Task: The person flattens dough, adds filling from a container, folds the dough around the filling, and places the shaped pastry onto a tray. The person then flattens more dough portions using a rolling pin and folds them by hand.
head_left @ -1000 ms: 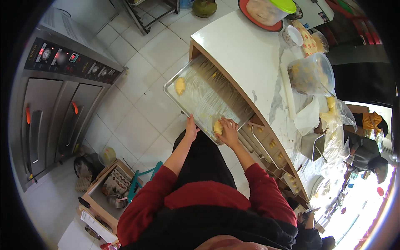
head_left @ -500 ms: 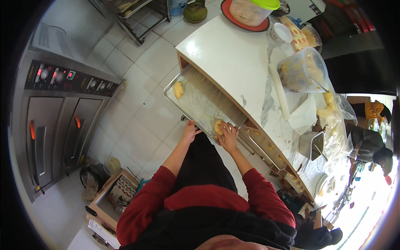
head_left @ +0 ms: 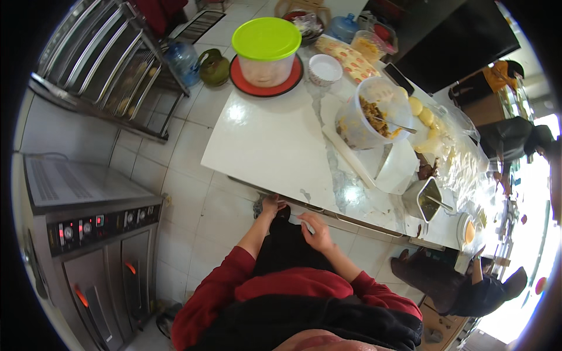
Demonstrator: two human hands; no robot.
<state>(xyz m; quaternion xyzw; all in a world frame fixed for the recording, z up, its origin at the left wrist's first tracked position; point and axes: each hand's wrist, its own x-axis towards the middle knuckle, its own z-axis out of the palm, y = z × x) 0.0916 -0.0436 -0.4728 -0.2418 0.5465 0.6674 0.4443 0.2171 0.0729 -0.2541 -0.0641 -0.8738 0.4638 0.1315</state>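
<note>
My left hand is at the front edge of the white marble-patterned table, its fingers stretched out beside the edge. To its right, my right hand hovers in front of the table with fingers loosely bent and apart, and nothing visible in it. The metal tray and its dough pieces are out of sight. On the table stand a clear tub of chunky brown filling with a spoon, a white rolling pin and several round dough balls.
A tub with a green lid sits on a red plate. Paper cups and a metal container share the table. An oven stands left, a tray rack behind it. A co-worker is at right.
The tray with dough pieces has gone from view under the tabletop. My right hand has left the dough piece and drawn back. The view has shifted, showing more of the rack and table.
</note>
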